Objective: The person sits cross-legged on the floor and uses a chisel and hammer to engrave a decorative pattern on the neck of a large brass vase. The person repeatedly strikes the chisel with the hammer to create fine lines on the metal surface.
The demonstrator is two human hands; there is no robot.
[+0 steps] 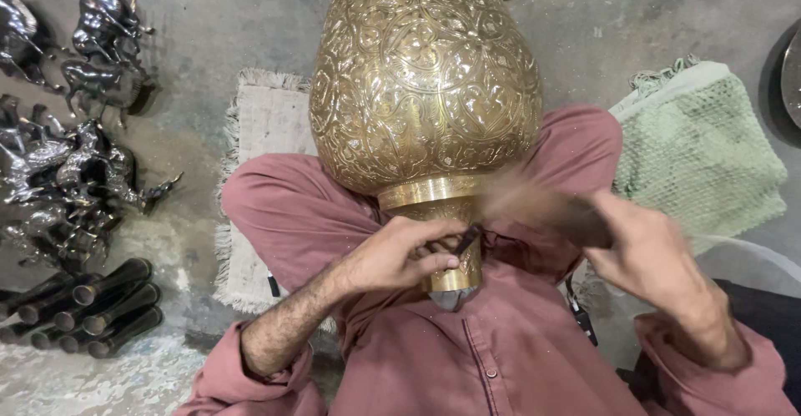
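1. Two hands work at the neck of a large brass vase [425,82], which lies across the lap of a person sitting cross-legged in pink clothes, its round engraved body pointing away from the person and its narrow neck toward the chest
2. Left hand [400,257] rests against the neck of the vase, its fingers curled and pinching a thin dark chisel [469,238] whose tip meets the brass just below the raised band
3. Right hand [651,257] is closed round the handle of a hammer [542,207]; the hammer is blurred by motion, so its head cannot be made out, and it sits just right of the chisel
4. Under the knees lies a pale fringed mat [263,124] on the grey concrete floor, partly covered by the left leg and the vase
5. On the left, well apart from the hands, stand dark metal horse figures [67,132], crowded together
6. Below them lies a bundle of dark metal tubes [92,307], side by side, open ends facing right
7. On the right, a folded green knitted cloth [701,153] rests beside the right knee
8. No labels or signs can be made out on anything
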